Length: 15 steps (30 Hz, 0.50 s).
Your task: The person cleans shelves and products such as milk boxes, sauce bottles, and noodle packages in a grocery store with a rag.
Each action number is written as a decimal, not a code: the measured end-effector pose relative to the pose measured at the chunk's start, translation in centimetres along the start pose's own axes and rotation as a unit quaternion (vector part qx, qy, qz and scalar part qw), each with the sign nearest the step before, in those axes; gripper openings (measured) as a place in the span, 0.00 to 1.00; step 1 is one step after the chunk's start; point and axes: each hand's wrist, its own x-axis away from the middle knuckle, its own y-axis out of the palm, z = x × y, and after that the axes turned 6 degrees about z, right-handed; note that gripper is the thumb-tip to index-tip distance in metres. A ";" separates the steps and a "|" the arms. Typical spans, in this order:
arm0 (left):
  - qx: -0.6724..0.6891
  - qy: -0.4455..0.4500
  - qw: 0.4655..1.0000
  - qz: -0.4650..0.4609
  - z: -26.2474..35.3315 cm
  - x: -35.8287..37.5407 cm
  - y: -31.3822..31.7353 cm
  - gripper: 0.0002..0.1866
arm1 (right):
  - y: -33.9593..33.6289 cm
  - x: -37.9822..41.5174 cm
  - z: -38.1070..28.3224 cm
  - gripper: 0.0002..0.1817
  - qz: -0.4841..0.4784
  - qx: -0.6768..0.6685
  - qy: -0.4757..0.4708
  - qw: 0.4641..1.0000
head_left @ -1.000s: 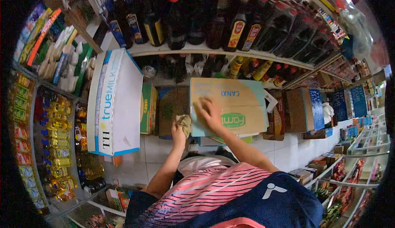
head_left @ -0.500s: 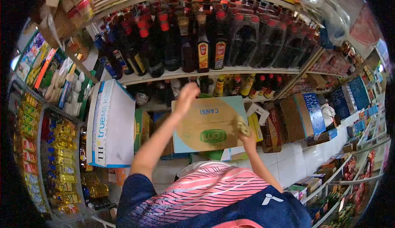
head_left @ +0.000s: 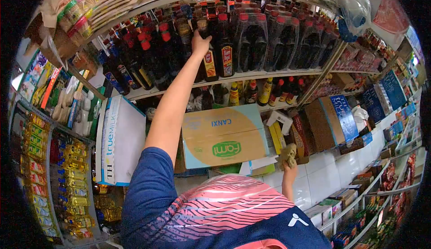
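My left hand point(head_left: 200, 43) reaches up to the shelf of dark bottles, its fingers round the neck of a bottle with a gold cap and a yellow-red label point(head_left: 209, 64). Beside it on the right stands a red-capped bottle with a red label point(head_left: 227, 59). Low on the right, my right hand point(head_left: 289, 167) grips a crumpled greenish-brown cloth point(head_left: 288, 155). Below the shelf, in front of my body, lies a closed cardboard box point(head_left: 202, 137) with Fami and CANXI printing.
A TH true MILK box point(head_left: 121, 136) stands at the left, near oil bottles point(head_left: 74, 181). Small sauce bottles point(head_left: 266, 91) line the lower shelf. More cartons point(head_left: 325, 123) sit at the right. Packets point(head_left: 112, 6) rest on the top shelf.
My left hand has risen from above the cardboard box to the gold-capped bottle. My right hand has moved off the box to the right and down, with the cloth still in it.
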 end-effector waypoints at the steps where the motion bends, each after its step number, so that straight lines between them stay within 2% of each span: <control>1: -0.012 0.045 0.998 0.031 -0.5 -0.1 0.1 0.43 | 0.2 -0.4 -0.2 0.18 -0.015 0.047 -0.026 0.998; 5: 0.020 0.041 0.998 -0.042 -1.0 0.2 -1.0 0.43 | 0.9 -0.2 -2.3 0.17 -0.045 0.023 -0.031 0.998; 8: 0.118 0.115 0.986 -0.027 -1.3 2.9 -1.7 0.25 | 0.9 0.0 -1.4 0.16 -0.056 0.026 -0.036 0.997; 9: 0.164 0.156 0.974 0.016 -1.4 3.9 -1.4 0.15 | 0.8 0.3 -1.3 0.15 -0.071 0.034 -0.023 0.997; 10: 0.180 0.172 0.966 0.065 -1.1 5.2 -1.3 0.11 | 0.7 0.4 -1.2 0.15 -0.085 0.042 -0.012 0.995; 12: 0.176 0.159 0.968 0.077 -0.1 8.0 -1.7 0.09 | 0.3 0.8 -0.6 0.15 -0.090 0.046 -0.009 0.995; 15: 0.185 0.186 0.965 -0.007 2.2 11.4 -4.2 0.10 | 0.8 0.4 -1.2 0.18 -0.086 0.051 -0.019 0.995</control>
